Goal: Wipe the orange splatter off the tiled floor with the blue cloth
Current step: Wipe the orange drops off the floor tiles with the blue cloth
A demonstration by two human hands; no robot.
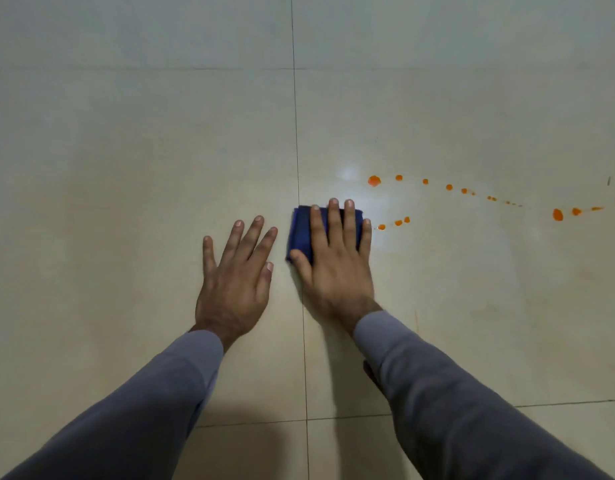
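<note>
Two bare hands in view, left hand (235, 284) and right hand (335, 261); no rings, watch or gloves. Nails short and pale. Both forearms covered by long grey sleeves (448, 393) of soft, lightly creased fabric, cuffs plain, ending at wrists.

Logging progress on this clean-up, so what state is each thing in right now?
blue cloth: folded, flat on the floor, pressed under the right hand.
right hand: fingers straight, pressing the cloth.
left hand: fingers spread, flat on the bare floor, holding nothing.
orange splatter: still on the floor, a trail of drops right of the cloth.
tiled floor: glossy, not yet clean.
</note>
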